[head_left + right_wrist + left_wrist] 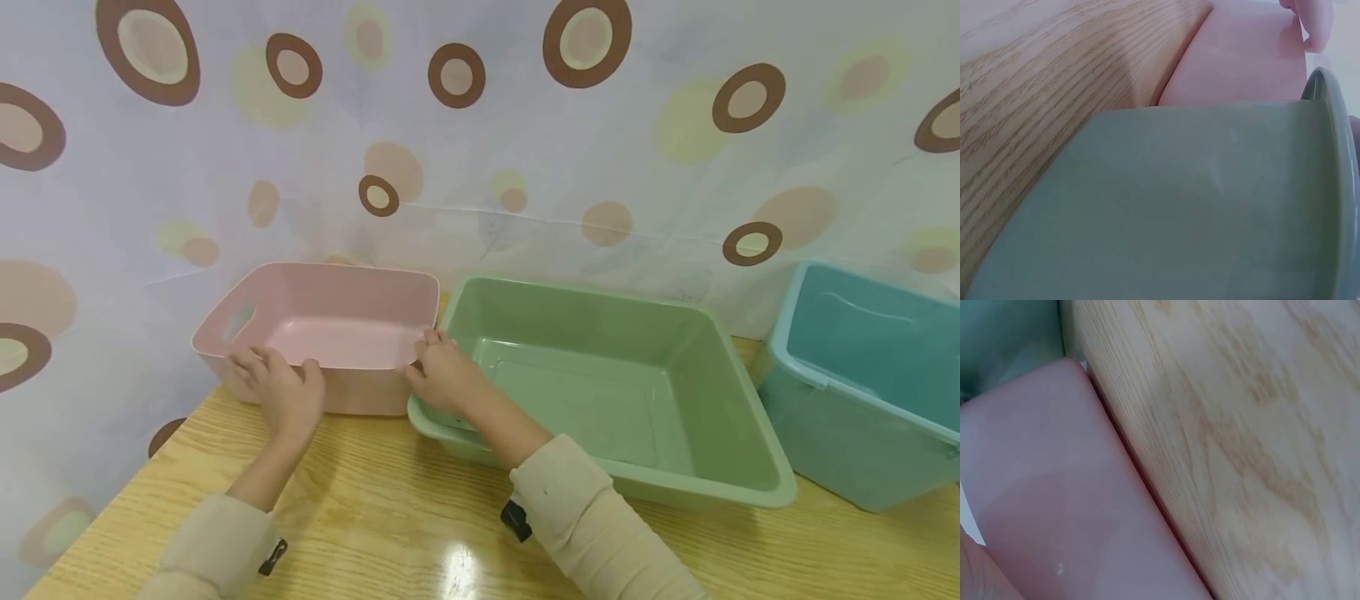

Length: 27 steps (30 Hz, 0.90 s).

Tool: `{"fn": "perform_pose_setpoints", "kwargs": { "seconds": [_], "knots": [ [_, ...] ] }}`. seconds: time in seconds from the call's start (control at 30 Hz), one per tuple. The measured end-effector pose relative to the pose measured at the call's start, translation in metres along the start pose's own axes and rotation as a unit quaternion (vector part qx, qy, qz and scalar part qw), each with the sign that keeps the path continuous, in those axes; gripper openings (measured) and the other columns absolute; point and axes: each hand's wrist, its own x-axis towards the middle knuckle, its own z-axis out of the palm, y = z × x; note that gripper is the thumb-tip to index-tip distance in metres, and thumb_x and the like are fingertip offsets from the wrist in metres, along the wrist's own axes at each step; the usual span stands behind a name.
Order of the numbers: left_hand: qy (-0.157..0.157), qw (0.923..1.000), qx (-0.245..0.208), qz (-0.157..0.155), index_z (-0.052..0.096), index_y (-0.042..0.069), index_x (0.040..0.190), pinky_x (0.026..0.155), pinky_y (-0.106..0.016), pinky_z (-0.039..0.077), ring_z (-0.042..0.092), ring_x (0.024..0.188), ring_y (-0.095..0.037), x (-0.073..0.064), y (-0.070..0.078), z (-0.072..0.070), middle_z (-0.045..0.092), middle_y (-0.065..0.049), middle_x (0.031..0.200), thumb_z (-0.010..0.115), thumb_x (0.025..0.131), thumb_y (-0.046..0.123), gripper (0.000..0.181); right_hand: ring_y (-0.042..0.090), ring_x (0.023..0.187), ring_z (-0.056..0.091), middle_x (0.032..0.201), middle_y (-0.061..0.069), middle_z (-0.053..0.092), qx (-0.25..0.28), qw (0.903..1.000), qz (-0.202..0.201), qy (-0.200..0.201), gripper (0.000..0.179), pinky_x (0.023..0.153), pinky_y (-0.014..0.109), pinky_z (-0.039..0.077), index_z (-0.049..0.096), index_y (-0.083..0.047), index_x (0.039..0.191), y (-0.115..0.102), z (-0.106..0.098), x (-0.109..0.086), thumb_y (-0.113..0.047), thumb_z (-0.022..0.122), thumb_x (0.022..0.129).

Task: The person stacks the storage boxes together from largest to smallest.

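Observation:
A pink plastic bin point(367, 390) with a handle cutout stands at the left of the wooden table. At its front left corner, my left hand point(285, 396) grips the rim, thumb low on the front side. My right hand point(450, 379) holds the bin's front right corner with bent fingers, its wrist passing over the green basin point(720, 492). The basin's left rim overlaps that corner. In the left wrist view the pink bin's wall point(1072, 487) fills the lower left. The green basin's outer wall point(1179, 206) covers much of the right wrist view and mostly hides my right hand.
A teal bin point(847, 433) stands right of the green basin. Behind everything hangs a pale sheet point(480, 150) printed with circles. The wooden table point(375, 500) ends in a slanting edge at the left.

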Motion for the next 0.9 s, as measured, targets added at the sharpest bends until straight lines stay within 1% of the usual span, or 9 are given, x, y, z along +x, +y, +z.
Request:
{"fn": "perform_pose_setpoints", "kwargs": {
  "seconds": [0.17,0.3,0.37,0.47,0.57,0.63,0.7,0.77,0.9],
  "knots": [
    [-0.017,0.9989,0.039,0.020,-0.004,-0.012,0.143,0.114,-0.058,0.003,-0.026,0.136,-0.041,-0.001,-0.001,-0.003,-0.023,-0.025,0.148,0.036,0.092,0.022,0.073,0.039,0.140,0.021,0.149,0.026,0.025,0.001,0.9999,-0.007,0.008,0.049,0.115,0.046,0.022,0.047,0.007,0.129,0.001,-0.001,0.003,-0.031,0.043,0.098],
    [-0.027,0.9913,0.111,0.065,0.007,-0.014,0.143,0.112,-0.062,-0.003,-0.019,0.136,-0.048,0.001,-0.005,-0.009,-0.010,-0.032,0.149,0.036,0.094,0.029,0.071,0.041,0.140,0.019,0.150,0.027,0.022,-0.010,0.9999,0.001,0.002,0.060,0.115,0.045,0.021,0.037,0.010,0.136,0.000,0.000,0.003,-0.036,0.042,0.098],
    [-0.023,0.9815,0.155,0.110,0.019,-0.015,0.141,0.110,-0.065,-0.005,-0.013,0.135,-0.053,0.004,-0.010,-0.014,-0.001,-0.037,0.148,0.038,0.094,0.032,0.069,0.040,0.141,0.017,0.151,0.026,0.017,-0.017,0.9998,0.012,-0.006,0.067,0.116,0.044,0.019,0.027,0.010,0.141,0.000,0.001,0.003,-0.039,0.041,0.098],
    [-0.012,0.9608,0.198,0.194,0.033,-0.014,0.135,0.107,-0.069,-0.001,-0.004,0.132,-0.060,0.010,-0.018,-0.023,0.011,-0.042,0.144,0.044,0.093,0.037,0.067,0.041,0.141,0.013,0.153,0.025,0.011,-0.030,0.9992,0.025,-0.012,0.073,0.117,0.043,0.016,0.015,0.009,0.144,0.000,0.001,0.002,-0.040,0.041,0.098],
    [-0.012,0.9395,0.209,0.271,0.040,-0.013,0.131,0.106,-0.070,0.005,0.003,0.132,-0.061,0.020,-0.028,-0.036,0.016,-0.043,0.143,0.048,0.092,0.045,0.070,0.040,0.141,0.013,0.153,0.025,0.011,-0.035,0.9992,0.019,-0.003,0.075,0.117,0.044,0.016,0.013,0.008,0.145,0.000,0.000,0.002,-0.041,0.042,0.097],
    [-0.025,0.9303,0.211,0.299,0.040,-0.011,0.131,0.109,-0.067,0.008,0.007,0.135,-0.058,0.028,-0.034,-0.046,0.020,-0.038,0.144,0.050,0.091,0.049,0.073,0.040,0.142,0.012,0.153,0.025,0.011,-0.034,0.9993,0.013,0.006,0.076,0.117,0.045,0.017,0.013,0.008,0.145,-0.001,-0.001,0.002,-0.041,0.045,0.096],
    [-0.042,0.9271,0.213,0.306,0.037,-0.006,0.136,0.110,-0.064,0.008,0.010,0.136,-0.055,0.035,-0.039,-0.058,0.021,-0.034,0.146,0.050,0.090,0.052,0.075,0.038,0.142,0.011,0.153,0.024,0.011,-0.036,0.9993,0.007,0.011,0.077,0.117,0.045,0.017,0.012,0.007,0.145,-0.003,-0.002,0.002,-0.042,0.046,0.096],
    [-0.058,0.9289,0.213,0.298,0.034,-0.001,0.140,0.111,-0.063,0.007,0.010,0.136,-0.054,0.041,-0.044,-0.068,0.020,-0.032,0.148,0.050,0.090,0.052,0.075,0.037,0.143,0.011,0.154,0.024,0.011,-0.037,0.9991,0.005,0.018,0.079,0.117,0.045,0.017,0.012,0.007,0.146,-0.005,-0.002,0.003,-0.043,0.047,0.095],
    [-0.065,0.9243,0.232,0.296,0.034,0.000,0.139,0.108,-0.066,0.012,0.014,0.131,-0.059,0.055,-0.054,-0.083,0.020,-0.036,0.145,0.052,0.088,0.055,0.077,0.034,0.144,0.007,0.154,0.022,0.009,-0.037,0.9987,0.016,0.031,0.083,0.118,0.042,0.013,0.009,0.006,0.146,-0.006,-0.001,0.005,-0.046,0.047,0.094]
  ]
}}
